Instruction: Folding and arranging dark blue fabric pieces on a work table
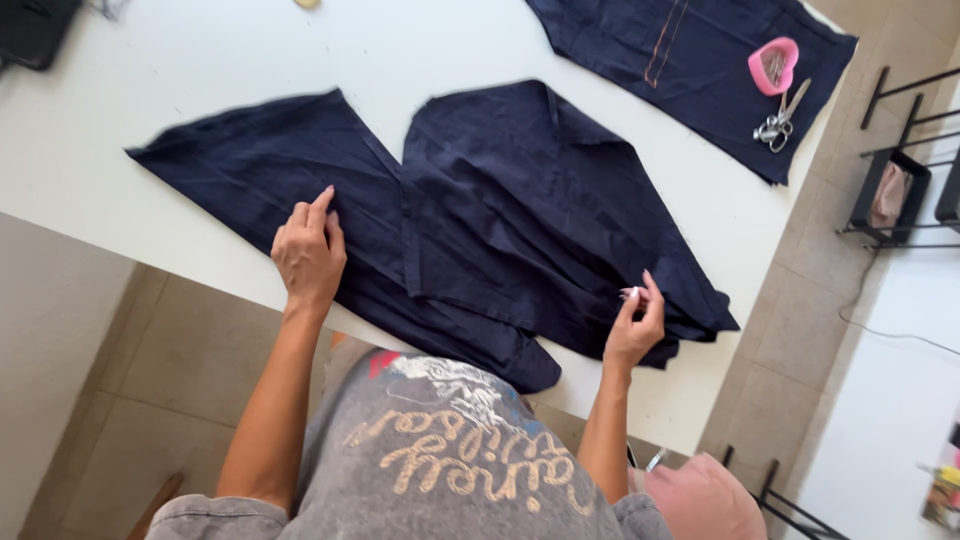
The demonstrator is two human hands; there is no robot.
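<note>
Both grips are down on the dark navy fabric [500, 210] spread over the white tabletop [200, 50]. Left hand [308, 255] lies flat on the cloth, fingers extended and close together, palm pressing the left part of the fabric just beside a seam that runs diagonally toward the near edge of the tabletop. Right hand [636, 322] sits at the fabric's right near corner with its fingertips drawn together, pinching something small and pale against the cloth; what that small thing is cannot be told.

The navy fabric lies in two overlapping panels: a left one fanning out to a point toward the tabletop's left side, and a right one laid partly over it, with its lower edge hanging just past the near edge of the tabletop. Beyond this fabric, toward the far right corner of the tabletop, lies a second dark cloth piece [680, 50] with a line of orange stitching. On that second piece rest a pink heart-shaped container [773, 65] and, just beside it, a pair of metal scissors [780, 120]. To the right of the tabletop, on the tiled floor, stands a black metal rack [895, 170].
</note>
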